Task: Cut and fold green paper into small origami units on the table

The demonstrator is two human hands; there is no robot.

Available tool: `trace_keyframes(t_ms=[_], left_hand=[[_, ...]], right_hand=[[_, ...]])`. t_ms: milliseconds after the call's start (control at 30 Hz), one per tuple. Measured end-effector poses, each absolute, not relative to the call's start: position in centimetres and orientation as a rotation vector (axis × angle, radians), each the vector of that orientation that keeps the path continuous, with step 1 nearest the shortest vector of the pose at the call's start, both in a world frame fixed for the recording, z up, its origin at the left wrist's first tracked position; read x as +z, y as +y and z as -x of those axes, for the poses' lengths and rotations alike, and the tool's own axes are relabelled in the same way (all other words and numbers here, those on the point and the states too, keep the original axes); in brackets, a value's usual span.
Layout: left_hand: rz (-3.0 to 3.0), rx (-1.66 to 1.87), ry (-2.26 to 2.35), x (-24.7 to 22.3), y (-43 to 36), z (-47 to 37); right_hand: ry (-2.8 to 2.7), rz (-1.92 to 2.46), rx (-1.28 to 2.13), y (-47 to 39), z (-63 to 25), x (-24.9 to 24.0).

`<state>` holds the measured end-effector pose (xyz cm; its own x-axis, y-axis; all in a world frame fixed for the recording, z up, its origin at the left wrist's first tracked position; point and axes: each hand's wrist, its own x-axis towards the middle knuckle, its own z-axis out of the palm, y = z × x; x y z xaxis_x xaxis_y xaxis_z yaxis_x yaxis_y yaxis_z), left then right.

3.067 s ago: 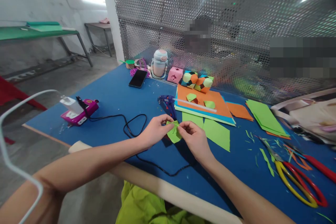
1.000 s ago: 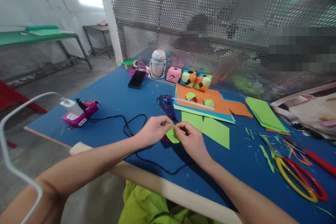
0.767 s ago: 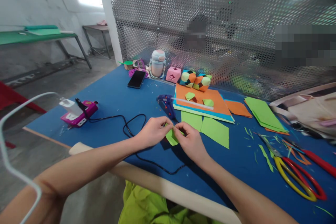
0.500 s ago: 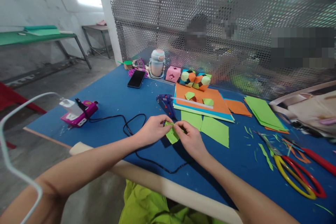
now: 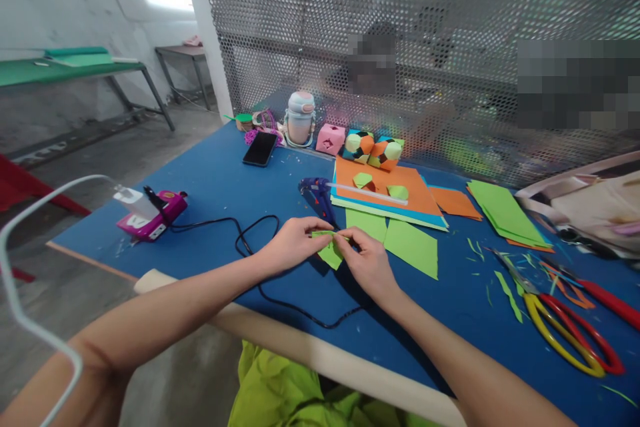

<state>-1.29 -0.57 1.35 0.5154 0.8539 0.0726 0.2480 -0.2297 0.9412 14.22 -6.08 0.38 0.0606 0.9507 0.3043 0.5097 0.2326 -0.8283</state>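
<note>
A small piece of green paper (image 5: 331, 255), partly folded, is held above the blue table (image 5: 215, 180). My left hand (image 5: 295, 244) pinches its left upper edge, and my right hand (image 5: 367, 260) pinches the right upper edge. The fingertips almost meet, hiding the paper's upper part. Just beyond them stands a blue glue gun (image 5: 317, 197) with a clear glue stick in its back. Two flat green paper sheets (image 5: 413, 248) lie right of my hands. Small folded green pieces (image 5: 397, 193) rest on the orange sheets (image 5: 415, 180).
Scissors (image 5: 565, 330) with yellow and red handles lie at right among paper scraps, near a green paper stack (image 5: 507, 213). A black cord runs from the purple power strip (image 5: 153, 217). Behind are a phone (image 5: 260, 149), a bottle (image 5: 301, 119), paper balls (image 5: 386, 153) and a perforated metal screen (image 5: 280, 27).
Both hands keep their pinch on the green paper; its upper edge has folded or tilted slightly and the fingers have shifted a little. The camera view has moved slightly.
</note>
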Motion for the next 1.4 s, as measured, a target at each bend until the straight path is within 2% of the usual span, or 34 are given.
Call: trace_keyframes(t_ms=[333, 567, 967, 1200, 1400], left_hand=[[-1.932, 0.807, 1.044, 1.3, -0.8, 1.4], [-1.843, 0.765, 0.867, 0.6, -0.4, 1.2], [-2.025, 0.703, 0.949, 0.8, -0.5, 1.4], [-1.971, 0.642, 0.906, 1.0, -0.2, 1.4], [-2.051, 0.625, 0.817, 0.9, 0.2, 1.7]], right_hand=[[-1.566, 1.444, 0.611, -5.9, -14.1, -0.5], [-1.656, 1.393, 0.509, -6.1, -14.2, -0.5], [-1.764, 1.256, 0.359, -6.0, -14.6, -1.0], [-1.766, 1.204, 0.401, -5.9, -14.9, -1.3], [-1.682, 1.209, 0.588, -6.4, -15.2, -0.3]])
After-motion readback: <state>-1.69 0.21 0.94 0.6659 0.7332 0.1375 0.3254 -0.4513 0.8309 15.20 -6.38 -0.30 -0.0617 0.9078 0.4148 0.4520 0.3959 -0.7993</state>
